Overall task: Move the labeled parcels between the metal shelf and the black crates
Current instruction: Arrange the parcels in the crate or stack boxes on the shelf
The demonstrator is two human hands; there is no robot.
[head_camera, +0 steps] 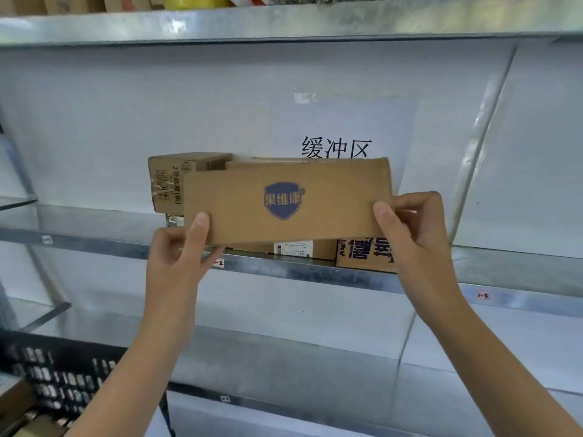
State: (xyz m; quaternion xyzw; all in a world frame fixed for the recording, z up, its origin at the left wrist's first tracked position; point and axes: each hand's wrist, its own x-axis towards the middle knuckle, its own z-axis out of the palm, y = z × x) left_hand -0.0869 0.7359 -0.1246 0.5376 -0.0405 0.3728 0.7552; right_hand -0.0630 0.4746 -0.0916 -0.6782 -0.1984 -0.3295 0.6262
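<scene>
A flat brown cardboard parcel (284, 203) with a blue shield logo is held up in front of the metal shelf (94, 244). My left hand (179, 250) grips its lower left corner, thumb on the front face. My right hand (413, 228) grips its right end, thumb on the front. Behind it on the shelf sit a smaller taped box (167, 181), a box with a white barcode label (303, 249) and a box with blue print (366, 255). A black crate (60, 376) shows at the lower left.
A paper sign (340, 134) with black characters hangs on the white back wall. An upper shelf (284, 23) carries boxes and a yellow item. Small tags mark the shelf edge (482, 296). A lower shelf level (284, 357) lies below my arms.
</scene>
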